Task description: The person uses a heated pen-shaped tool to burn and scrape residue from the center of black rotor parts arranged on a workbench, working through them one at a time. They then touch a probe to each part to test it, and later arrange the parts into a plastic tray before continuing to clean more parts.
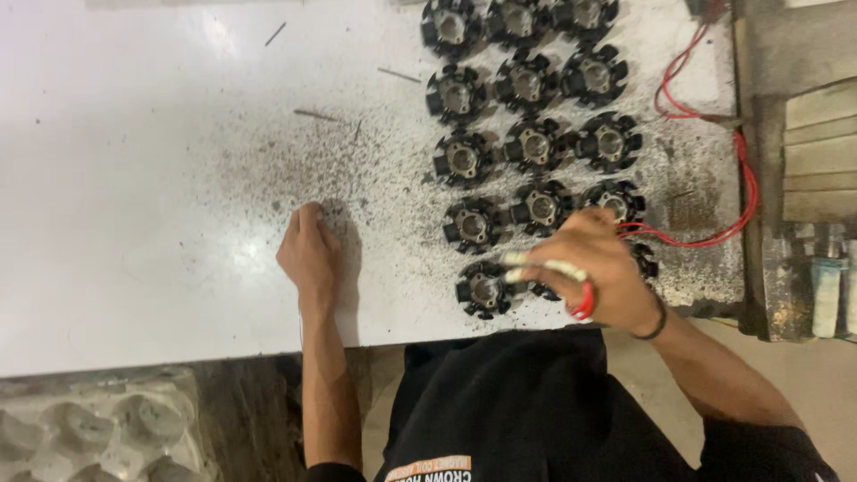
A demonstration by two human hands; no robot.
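Head view looks straight down on the red wire [714, 239], which runs from the right hand [598, 277] in a loop along the right edge of the surface [134, 178] and up to the far corner. That hand's grip is clenched on the wire's near end, with pale tape on some fingertips [544, 266], and it hangs over the closest of the black round coil cores [536, 147], which sit in rows of three. The nearest core [484, 290] lies just beside the hand, close to the surface's front edge. The left hand [308, 250] rests fist-down on bare surface, its grip clenched on nothing I can see. As I judge it, a tug on the slack wire could drag across the cores and knock the front one off the edge; dark grit scattered around could also foul the parts.
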